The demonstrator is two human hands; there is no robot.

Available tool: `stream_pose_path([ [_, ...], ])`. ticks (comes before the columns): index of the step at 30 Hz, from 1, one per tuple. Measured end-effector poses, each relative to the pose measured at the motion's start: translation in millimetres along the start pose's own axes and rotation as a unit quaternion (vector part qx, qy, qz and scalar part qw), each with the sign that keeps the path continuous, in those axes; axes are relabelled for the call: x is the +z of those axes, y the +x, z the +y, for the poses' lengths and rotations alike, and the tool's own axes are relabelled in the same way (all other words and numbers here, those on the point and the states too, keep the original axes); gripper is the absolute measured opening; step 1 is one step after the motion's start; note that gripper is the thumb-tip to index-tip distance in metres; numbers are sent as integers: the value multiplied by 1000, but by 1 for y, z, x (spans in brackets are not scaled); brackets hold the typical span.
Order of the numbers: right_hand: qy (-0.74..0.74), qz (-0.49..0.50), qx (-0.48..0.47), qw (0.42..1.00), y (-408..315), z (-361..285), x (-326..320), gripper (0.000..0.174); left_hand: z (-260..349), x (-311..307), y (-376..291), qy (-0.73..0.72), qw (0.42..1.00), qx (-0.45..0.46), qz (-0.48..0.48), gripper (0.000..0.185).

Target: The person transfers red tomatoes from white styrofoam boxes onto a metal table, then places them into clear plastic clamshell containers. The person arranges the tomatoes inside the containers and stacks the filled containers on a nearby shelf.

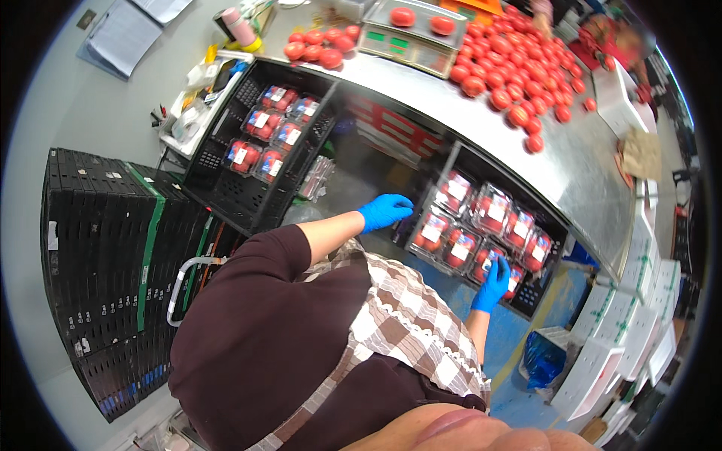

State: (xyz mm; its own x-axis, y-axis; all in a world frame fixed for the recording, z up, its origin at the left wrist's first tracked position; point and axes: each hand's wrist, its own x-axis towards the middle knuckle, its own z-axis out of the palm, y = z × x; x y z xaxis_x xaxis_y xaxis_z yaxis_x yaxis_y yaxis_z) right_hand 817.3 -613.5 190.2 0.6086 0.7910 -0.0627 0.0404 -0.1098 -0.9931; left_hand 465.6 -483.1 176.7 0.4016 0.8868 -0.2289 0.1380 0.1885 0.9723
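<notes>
My left hand (pixel 386 213), in a blue glove, is beside the left edge of a black plastic crate (pixel 434 194), with nothing visible in it. I cannot tell whether its fingertips touch the rim. Inside that crate sit several clear plastic punnets of tomatoes (pixel 459 248) with white labels, in two rows. My right hand (pixel 492 286), also gloved in blue, is at the crate's near side. Its raised fingers overlap a tomato punnet (pixel 484 264) in the near row; a grip on it cannot be made out.
Another black crate (pixel 225 186) at left holds several tomato punnets (pixel 262 124). Loose tomatoes (pixel 516 73) and a weighing scale (pixel 412 39) are on the steel table (pixel 592 186). Stacked black crates (pixel 101 225) stand left, white foam boxes (pixel 615 321) right. A person (pixel 606 42) is beyond the table.
</notes>
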Motion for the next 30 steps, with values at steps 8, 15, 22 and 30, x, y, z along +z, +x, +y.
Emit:
stream_pose_path([
  [8,-115,-333,-166,921,24,-74,412,39,-29,-302,29,25,989,16,142,41],
  [15,-262,-431,-294,812,66,-124,620,48,12,-472,73,65,956,70,276,56],
  [22,-286,-402,-448,746,177,-160,844,60,71,-601,175,282,851,101,431,73],
  [30,-528,-324,-436,653,283,-154,1030,80,134,-709,372,363,812,-167,425,90],
])
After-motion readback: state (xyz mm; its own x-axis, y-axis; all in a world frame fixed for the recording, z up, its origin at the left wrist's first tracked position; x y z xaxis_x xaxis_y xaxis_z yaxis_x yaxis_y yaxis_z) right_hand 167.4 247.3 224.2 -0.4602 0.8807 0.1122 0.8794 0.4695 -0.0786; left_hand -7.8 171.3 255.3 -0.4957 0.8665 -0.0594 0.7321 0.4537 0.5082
